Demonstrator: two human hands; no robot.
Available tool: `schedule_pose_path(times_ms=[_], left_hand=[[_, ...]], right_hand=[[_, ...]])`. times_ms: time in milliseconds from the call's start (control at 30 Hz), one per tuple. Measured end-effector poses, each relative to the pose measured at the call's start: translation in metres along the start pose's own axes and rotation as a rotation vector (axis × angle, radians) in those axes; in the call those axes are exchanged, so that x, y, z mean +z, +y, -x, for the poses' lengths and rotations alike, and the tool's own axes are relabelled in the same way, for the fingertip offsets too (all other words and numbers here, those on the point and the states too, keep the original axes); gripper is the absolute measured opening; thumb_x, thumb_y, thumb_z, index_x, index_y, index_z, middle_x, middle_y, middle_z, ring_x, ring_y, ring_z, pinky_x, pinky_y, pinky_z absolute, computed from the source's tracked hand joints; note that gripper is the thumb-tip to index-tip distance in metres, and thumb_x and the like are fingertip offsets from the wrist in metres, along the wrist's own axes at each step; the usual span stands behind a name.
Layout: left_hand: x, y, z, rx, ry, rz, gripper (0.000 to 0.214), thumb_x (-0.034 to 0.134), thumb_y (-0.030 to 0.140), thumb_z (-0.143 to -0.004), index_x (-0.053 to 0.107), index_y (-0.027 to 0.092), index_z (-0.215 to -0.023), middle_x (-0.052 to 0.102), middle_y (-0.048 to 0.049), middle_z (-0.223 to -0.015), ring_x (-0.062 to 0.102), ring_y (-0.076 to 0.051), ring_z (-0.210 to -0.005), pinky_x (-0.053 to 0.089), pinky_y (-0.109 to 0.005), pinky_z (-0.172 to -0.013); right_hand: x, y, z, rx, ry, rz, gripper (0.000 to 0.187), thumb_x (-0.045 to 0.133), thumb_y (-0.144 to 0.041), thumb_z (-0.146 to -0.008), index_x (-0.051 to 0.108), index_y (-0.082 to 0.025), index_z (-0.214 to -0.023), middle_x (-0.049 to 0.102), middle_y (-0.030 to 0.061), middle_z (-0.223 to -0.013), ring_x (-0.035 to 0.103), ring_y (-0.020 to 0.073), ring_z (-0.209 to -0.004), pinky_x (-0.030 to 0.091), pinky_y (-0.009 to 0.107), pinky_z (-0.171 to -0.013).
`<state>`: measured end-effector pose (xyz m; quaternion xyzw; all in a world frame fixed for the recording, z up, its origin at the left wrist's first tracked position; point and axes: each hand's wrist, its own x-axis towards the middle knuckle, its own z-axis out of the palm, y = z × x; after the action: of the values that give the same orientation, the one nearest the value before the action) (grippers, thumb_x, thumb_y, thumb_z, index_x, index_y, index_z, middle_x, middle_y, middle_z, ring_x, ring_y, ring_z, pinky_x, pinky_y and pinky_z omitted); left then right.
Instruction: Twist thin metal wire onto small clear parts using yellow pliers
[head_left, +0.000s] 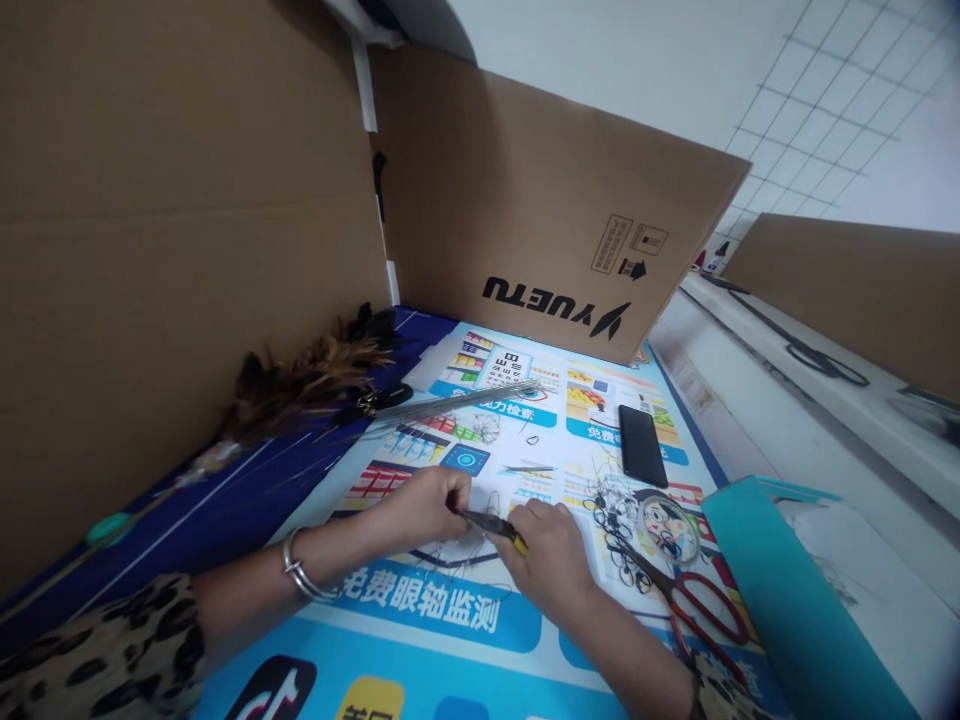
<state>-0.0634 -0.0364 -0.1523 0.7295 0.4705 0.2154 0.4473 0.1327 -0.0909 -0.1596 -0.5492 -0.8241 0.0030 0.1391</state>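
Observation:
Near the middle of the printed sheet [360, 640], my right hand [551, 555] is wrapped round a pair of pliers [487, 522] with dark jaws and a yellow grip. The jaws point left and reach the fingertips of my left hand [427, 505]. Its thumb and fingers are pinched together; whatever they hold at the plier tips is too small to make out. Thin wire pieces [469, 548] lie loosely on the sheet below my hands. Right of my right hand is a pile of black wire loops [611, 515], beside red-handled scissors [705, 610].
A bundle of straight wires [472, 398] lies behind my hands, with brown feathers [300, 385] to its left. A black phone [642, 445], a round clear dish [669, 530] and a teal box [795, 600] are on the right. Cardboard walls [517, 190] stand left and behind.

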Motion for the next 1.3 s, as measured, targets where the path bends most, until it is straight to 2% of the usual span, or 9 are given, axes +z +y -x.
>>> schedule_pose_path(times_ms=[200,400,600,733,900,1133,1300], left_hand=[[-0.003,-0.001,0.002,-0.003,0.044,-0.062,0.008,0.053,0.015,-0.056,0.045,0.016,-0.057,0.047,0.0055,-0.054,0.041,-0.009,-0.051,0.027,-0.018,-0.045],[-0.001,-0.003,0.002,0.050,0.074,-0.186,0.006,0.052,0.016,-0.057,0.046,0.017,-0.057,0.050,0.0048,-0.056,0.044,-0.011,-0.053,0.027,-0.019,-0.047],[0.000,-0.004,0.002,0.073,0.086,-0.237,0.005,0.051,0.015,-0.059,0.046,0.017,-0.058,0.052,0.0039,-0.058,0.046,-0.011,-0.054,0.027,-0.019,-0.047],[0.001,-0.003,0.003,0.071,0.088,-0.220,0.005,0.051,0.014,-0.059,0.047,0.017,-0.058,0.052,0.0037,-0.057,0.046,-0.011,-0.054,0.027,-0.020,-0.047],[0.001,-0.004,0.002,0.066,0.076,-0.188,0.006,0.054,0.016,-0.059,0.048,0.017,-0.058,0.051,0.0045,-0.056,0.044,-0.010,-0.052,0.027,-0.019,-0.046],[-0.001,-0.009,-0.002,0.025,0.136,-0.055,0.007,0.055,0.016,-0.059,0.048,0.016,-0.058,0.051,0.0044,-0.057,0.044,-0.010,-0.053,0.031,-0.019,-0.049],[-0.001,-0.012,-0.005,0.018,0.191,0.002,0.011,0.057,0.018,-0.060,0.046,0.016,-0.059,0.049,0.0047,-0.056,0.042,-0.010,-0.052,0.031,-0.019,-0.048]], right_hand=[[-0.008,0.000,-0.001,-0.031,0.024,0.094,0.021,0.052,-0.040,-0.081,0.055,-0.019,-0.078,0.052,0.0037,-0.077,0.043,0.0181,-0.075,0.023,0.030,-0.067],[-0.013,-0.005,-0.001,-0.032,0.037,0.188,0.019,0.058,-0.038,-0.076,0.053,-0.020,-0.078,0.051,0.0045,-0.078,0.042,0.0202,-0.076,0.022,0.032,-0.068],[-0.017,-0.006,0.000,-0.084,0.051,0.270,0.015,0.056,-0.035,-0.078,0.053,-0.020,-0.079,0.050,0.0059,-0.077,0.041,0.0211,-0.075,0.023,0.034,-0.066],[-0.017,-0.006,0.000,-0.094,0.076,0.294,0.012,0.054,-0.031,-0.079,0.053,-0.019,-0.079,0.049,0.0060,-0.075,0.041,0.0206,-0.073,0.022,0.034,-0.065],[-0.015,-0.004,0.000,-0.068,0.055,0.242,0.016,0.057,-0.035,-0.077,0.054,-0.019,-0.078,0.050,0.0055,-0.076,0.042,0.0202,-0.073,0.023,0.034,-0.066],[-0.011,-0.001,0.001,-0.017,0.064,0.112,0.020,0.050,-0.038,-0.083,0.053,-0.018,-0.077,0.049,0.0042,-0.075,0.043,0.0181,-0.074,0.024,0.030,-0.067],[-0.013,-0.003,0.001,-0.036,0.047,0.143,0.017,0.054,-0.036,-0.080,0.053,-0.020,-0.078,0.050,0.0043,-0.076,0.042,0.0190,-0.074,0.023,0.031,-0.066]])
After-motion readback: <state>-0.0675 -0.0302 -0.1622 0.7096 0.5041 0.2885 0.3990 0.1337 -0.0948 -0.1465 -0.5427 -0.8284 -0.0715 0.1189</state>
